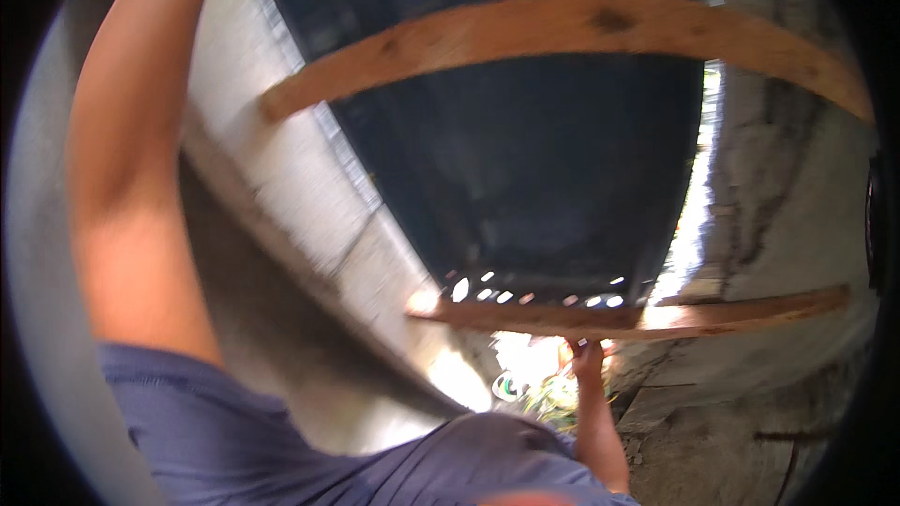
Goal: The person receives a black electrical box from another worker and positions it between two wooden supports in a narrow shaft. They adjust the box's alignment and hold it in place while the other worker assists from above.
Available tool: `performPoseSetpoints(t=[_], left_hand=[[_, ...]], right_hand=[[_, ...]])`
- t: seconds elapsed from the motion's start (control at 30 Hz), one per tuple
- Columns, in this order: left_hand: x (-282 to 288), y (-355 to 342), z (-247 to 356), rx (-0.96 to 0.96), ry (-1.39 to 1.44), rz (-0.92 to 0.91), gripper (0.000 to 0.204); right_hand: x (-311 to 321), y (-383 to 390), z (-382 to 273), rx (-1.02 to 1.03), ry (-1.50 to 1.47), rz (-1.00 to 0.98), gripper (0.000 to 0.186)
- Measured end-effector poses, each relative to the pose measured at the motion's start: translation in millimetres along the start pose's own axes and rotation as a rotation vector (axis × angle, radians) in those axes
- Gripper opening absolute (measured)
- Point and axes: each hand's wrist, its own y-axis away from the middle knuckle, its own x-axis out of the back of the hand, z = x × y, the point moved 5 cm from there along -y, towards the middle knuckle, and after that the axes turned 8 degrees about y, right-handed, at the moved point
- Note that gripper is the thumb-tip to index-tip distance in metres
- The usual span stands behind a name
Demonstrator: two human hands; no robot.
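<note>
My left arm (136, 197), bare below a dark blue sleeve, reaches up along the left side. Its hand lies beyond the top edge and does not show. Lower right of the middle, my right hand (587, 358) is raised against the underside of a wooden beam (741, 316). Blur and bright light hide how its fingers are set, and a small dark patch by them cannot be made out. A second wooden beam (525, 26), bent by the lens, crosses higher up. Between and behind the beams spreads a dark, smooth sheet (525, 159) with small bright spots along its lower edge.
A pale concrete ledge (309, 197) slants down the left and bears the beams' left ends. On the right stands a rough, cracked grey wall (797, 178). Daylight shines through a gap (692, 197) beside the sheet. Green and yellowish clutter (553, 398) lies in glare below the lower beam.
</note>
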Motion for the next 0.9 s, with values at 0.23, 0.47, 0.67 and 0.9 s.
performPoseSetpoints(t=[0.23, 0.47, 0.67, 0.9], left_hand=[[-24, -9, -7, -0.154, -0.039, 0.255, 0.047], [-25, -22, 29, -0.126, 0.062, 0.242, 0.051], [-13, -12, 44, -0.062, 0.104, 0.193, 0.047], [-13, -8, 51, -0.026, 0.082, 0.26, 0.047]], right_hand=[[-18, 19, -1, -0.068, -0.105, -0.025, 0.028], [-45, 42, -37, 0.029, 0.017, -0.158, 0.027], [-45, 41, -34, 0.017, 0.01, -0.085, 0.03], [-41, 37, -28, 0.059, 0.011, -0.15, 0.029]])
